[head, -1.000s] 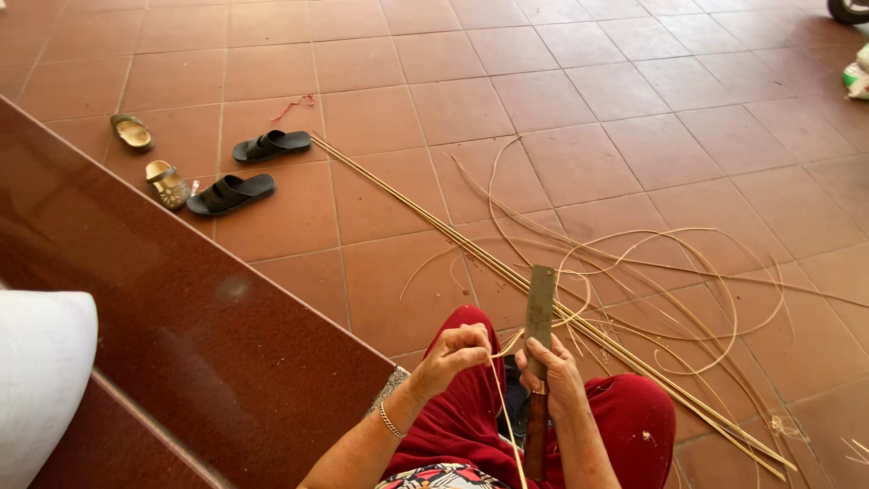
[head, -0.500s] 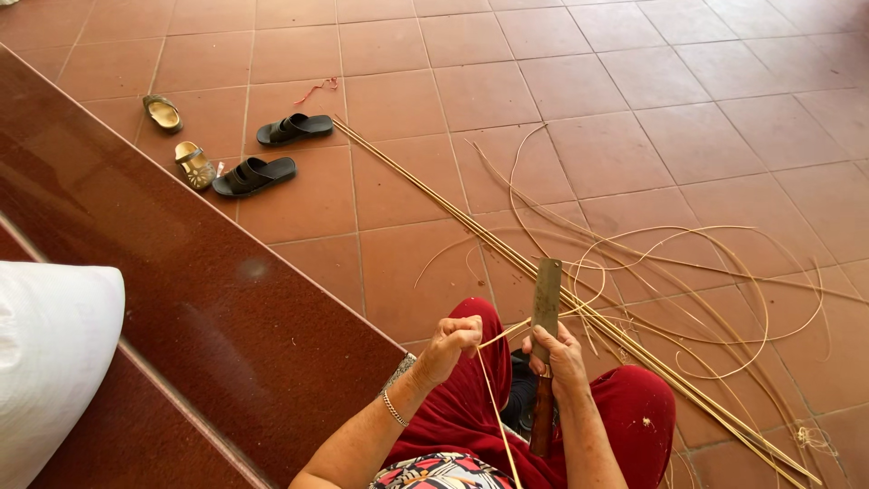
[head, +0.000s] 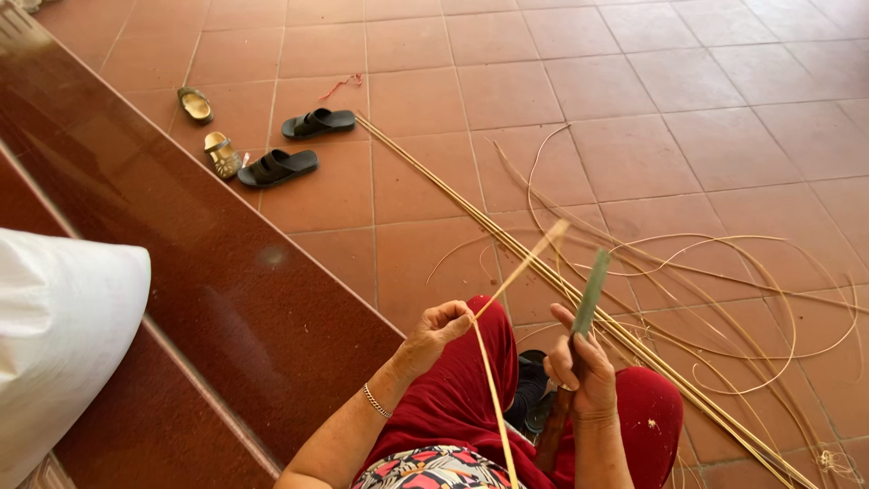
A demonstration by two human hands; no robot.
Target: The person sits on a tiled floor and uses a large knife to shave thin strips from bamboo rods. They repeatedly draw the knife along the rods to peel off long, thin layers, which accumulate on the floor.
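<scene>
Presently, the person is sitting low in the frame in red trousers (head: 471,398), working a thin pale strip of cane (head: 493,385). The left hand (head: 441,328), at lower centre, is pinching the strip between thumb and fingers; a bracelet (head: 376,401) is showing on that wrist. The right hand (head: 587,376), just right of it, is clenched round the handle of a long flat-bladed knife (head: 590,294), whose blade is pointing up and slightly right, blurred.

The strip is bending at the left hand. One length is running up and to the right from the pinch towards the blade, its tip blurred near frame centre. The other length is running down and slightly right across the lap to the bottom edge. The strip's long axis is therefore lying between the two hands, with the left hand on it and the right hand close beside it but apart. Whether the blade is touching the strip cannot be told.

A bundle of long straight canes (head: 507,240) is lying on the tiled floor (head: 688,81), running diagonally from upper centre to lower right, passing just right of the right hand. Loose curled shavings (head: 760,299) are spreading right of it. Two black sandals (head: 299,145) and two smaller gold ones (head: 208,131) are lying upper left, beside a dark red step (head: 181,254). A white sack (head: 54,335) is occupying the left edge.
</scene>
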